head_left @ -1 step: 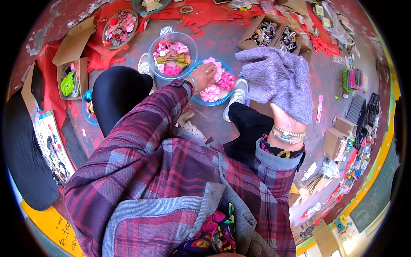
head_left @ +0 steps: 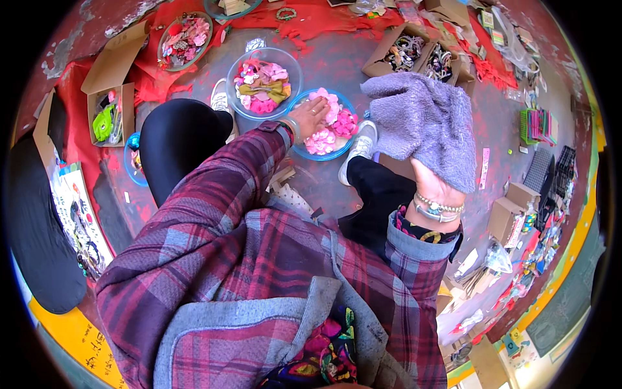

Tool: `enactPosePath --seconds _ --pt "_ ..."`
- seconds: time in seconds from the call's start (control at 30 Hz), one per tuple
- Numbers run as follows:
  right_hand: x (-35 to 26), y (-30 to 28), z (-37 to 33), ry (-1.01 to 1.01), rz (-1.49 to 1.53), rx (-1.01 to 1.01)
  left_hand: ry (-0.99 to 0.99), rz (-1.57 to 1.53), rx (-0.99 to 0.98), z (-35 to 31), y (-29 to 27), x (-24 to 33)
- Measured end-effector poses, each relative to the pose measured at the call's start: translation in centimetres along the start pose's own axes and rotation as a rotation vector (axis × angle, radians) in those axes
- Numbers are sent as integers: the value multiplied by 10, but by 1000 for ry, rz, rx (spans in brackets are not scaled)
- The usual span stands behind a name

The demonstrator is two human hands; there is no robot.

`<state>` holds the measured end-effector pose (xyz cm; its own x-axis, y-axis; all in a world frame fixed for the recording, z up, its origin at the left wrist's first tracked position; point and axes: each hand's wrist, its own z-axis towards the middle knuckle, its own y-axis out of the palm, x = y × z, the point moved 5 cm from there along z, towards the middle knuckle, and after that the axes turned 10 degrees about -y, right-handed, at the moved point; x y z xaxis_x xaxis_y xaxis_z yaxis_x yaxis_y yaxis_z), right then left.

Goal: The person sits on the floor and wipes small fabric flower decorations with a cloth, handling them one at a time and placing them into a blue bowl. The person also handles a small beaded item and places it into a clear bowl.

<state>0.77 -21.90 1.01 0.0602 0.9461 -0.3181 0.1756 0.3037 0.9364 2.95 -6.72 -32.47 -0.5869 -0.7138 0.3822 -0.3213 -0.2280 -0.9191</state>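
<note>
My left hand (head_left: 310, 118) reaches over the left rim of a blue-edged basin (head_left: 328, 156). Its fingers are stretched out and touch the pale pink fabric flowers (head_left: 329, 104) there; deeper pink ones (head_left: 345, 123) lie beside them. On the right, a fluffy grey-purple cloth (head_left: 424, 117) is held up in my right hand (head_left: 433, 185). The cloth covers that hand's fingers, so only its heel and the beaded wrist show. Just left of the blue-edged basin stands a clear basin (head_left: 295, 65) with pink pieces and an olive bow (head_left: 273, 92).
An open carton (head_left: 120, 55) and a basin of pink and red pieces (head_left: 184, 40) stand at far left. Cartons (head_left: 379, 63) of hair bands sit at far right. A green basket (head_left: 532, 126) and small cartons (head_left: 505, 217) line the right. My knee (head_left: 181, 129) rises left of the basins.
The scene has shifted very slightly in the picture. Both hands keep their places, the left at the basin and the right with the cloth.
</note>
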Motion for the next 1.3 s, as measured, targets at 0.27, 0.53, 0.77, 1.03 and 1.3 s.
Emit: enactPosePath --seconds 0.27,0.53,0.77,1.03,1.3 --pt "12 13 3 27 -9 -53 -114 133 -222 -5 4 -1" --pt "16 15 4 50 -87 0 -253 68 -398 9 9 -2" --pt "36 33 7 211 -23 -253 -106 -3 -145 12 -22 2" --pt "45 32 8 186 30 -153 -459 -87 143 11 -67 -57" --pt "50 35 11 192 -69 -57 -751 86 -50 9 -24 -126"
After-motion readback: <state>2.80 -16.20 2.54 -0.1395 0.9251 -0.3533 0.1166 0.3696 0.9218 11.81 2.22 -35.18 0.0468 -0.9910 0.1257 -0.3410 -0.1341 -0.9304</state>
